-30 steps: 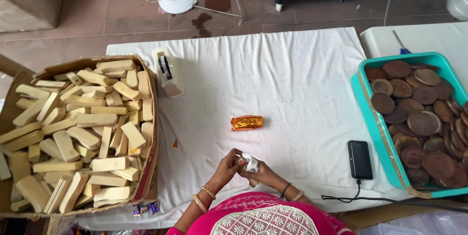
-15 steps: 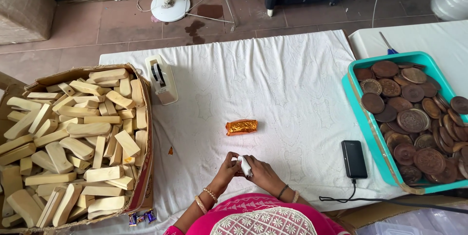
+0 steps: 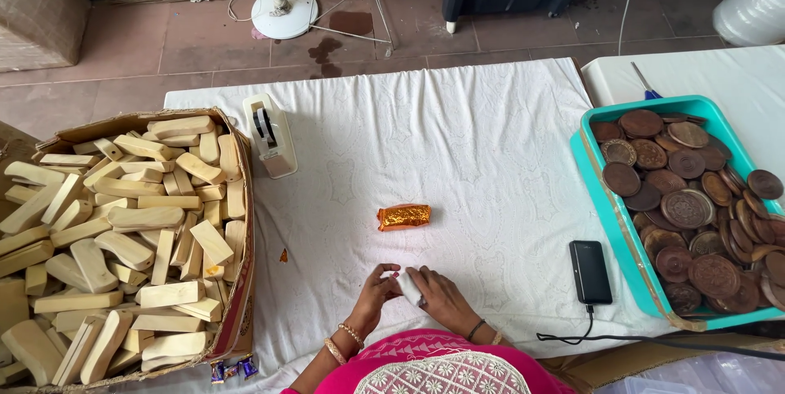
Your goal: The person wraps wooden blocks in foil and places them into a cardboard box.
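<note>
Both hands meet near the table's front edge over a white embroidered cloth [image 3: 458, 141]. My left hand [image 3: 378, 289] and my right hand [image 3: 437, 294] together pinch a small white object [image 3: 408, 284], partly hidden by the fingers. A shiny orange foil-wrapped piece [image 3: 404, 217] lies on the cloth just beyond the hands, apart from them. Bangles show on the left wrist.
A cardboard box [image 3: 242, 279] full of pale wooden blocks sits at the left. A white tape dispenser [image 3: 271, 136] stands beside it. At the right are a black phone [image 3: 590, 271] with a cable and a teal tray [image 3: 601, 198] of round brown carved discs. A fan base [image 3: 284, 11] stands on the floor.
The hands stay together at the front edge, working the small white object. The camera view has shifted slightly; the orange foil piece has not moved.
</note>
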